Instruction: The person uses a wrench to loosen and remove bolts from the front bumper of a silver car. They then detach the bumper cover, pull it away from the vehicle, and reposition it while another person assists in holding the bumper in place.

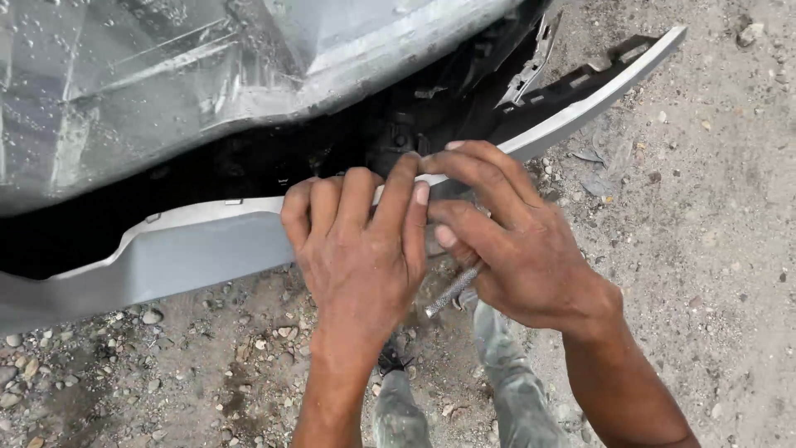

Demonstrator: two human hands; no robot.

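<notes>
Mostly, the gap behind the loosened silver-grey plastic car bumper strip [191, 249] is lying in deep shadow, so the dark fittings inside it are hard to make out, and the wet silver car body panel [166, 75] above is running off the frame at twelve and nine o'clock. The strip itself is stretching from eight o'clock up to two o'clock, its far end showing black clips. The left hand [361, 249] is curling over the strip's upper edge near the centre, fingers pressed together and gripping it. The right hand [518, 241] is touching the same edge just at three o'clock of the left, thumb and fingers pinching there while a slim knurled metal tool [452, 290] is poking out beneath its palm; the tool's head is hidden. Below, the stony dirt ground [713, 249] is showing.
</notes>
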